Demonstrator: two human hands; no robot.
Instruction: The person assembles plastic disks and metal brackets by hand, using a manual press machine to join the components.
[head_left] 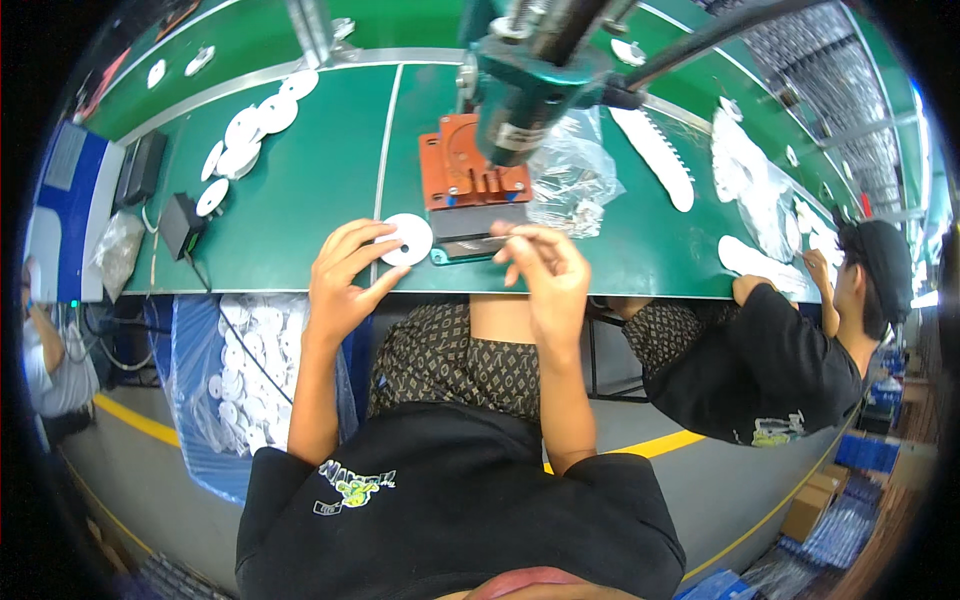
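Between the fingers and thumb of my left hand [350,262] is a white round disc [411,229] with a small dark hole at its middle. It sits just left of a press [520,130] with an orange base plate [450,165] and a grey block [480,222] in front. My right hand [548,265] is at the block's right front corner, with thumb and fingertips pinched together. Whatever those fingertips hold, if anything, is too small to make out. Behind the right hand lies a clear plastic bag [575,175] of small pale pieces.
Loose white discs [240,160] lie at the table's back left, near black boxes [182,225]. Below the edge, a blue-lined bin [262,370] holds many discs. Long white parts [655,160] lie to the right, where a co-worker [790,350] sits. The press lever [700,50] reaches overhead.
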